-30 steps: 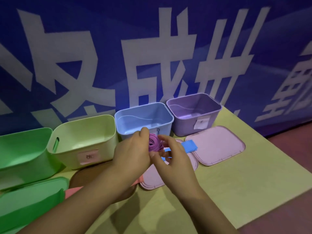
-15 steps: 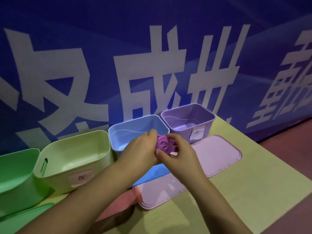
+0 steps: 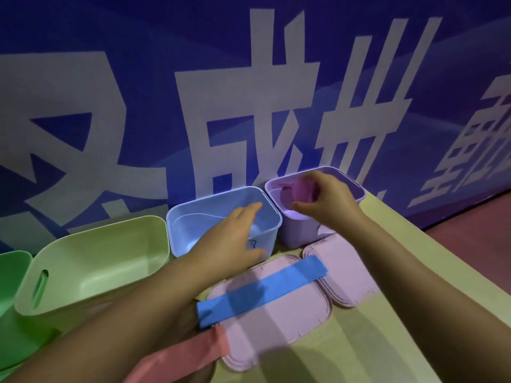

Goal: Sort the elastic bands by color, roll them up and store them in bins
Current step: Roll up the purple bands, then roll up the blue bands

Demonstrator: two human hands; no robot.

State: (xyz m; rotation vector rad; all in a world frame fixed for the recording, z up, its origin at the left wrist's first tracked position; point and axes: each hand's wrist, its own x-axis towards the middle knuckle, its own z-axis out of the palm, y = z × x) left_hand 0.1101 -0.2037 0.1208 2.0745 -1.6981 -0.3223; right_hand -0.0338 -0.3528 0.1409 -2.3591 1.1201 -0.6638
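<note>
Over the open purple bin (image 3: 300, 234), my right hand (image 3: 330, 201) grips a rolled purple band (image 3: 301, 192) with curled fingers; the roll is blurred and partly hidden by the hand. With its fingers stretched out and nothing in it, my left hand (image 3: 229, 239) hovers above the blue bin (image 3: 181, 239). A flat blue band (image 3: 262, 288) lies across the pink lids (image 3: 290, 322). Under my left forearm, at the near edge, lies a salmon-pink band (image 3: 182, 355).
A yellow-green bin (image 3: 91, 283) and a green bin (image 3: 11, 275) stand left of the blue one, all in a row against the blue banner wall. A second pink lid (image 3: 348, 272) lies in front of the purple bin. The yellow table (image 3: 401, 313) ends at the right.
My hands have parted. The right hand carried the rolled purple band back and to the right, over the purple bin. The left hand let go and now hovers over the blue bin.
</note>
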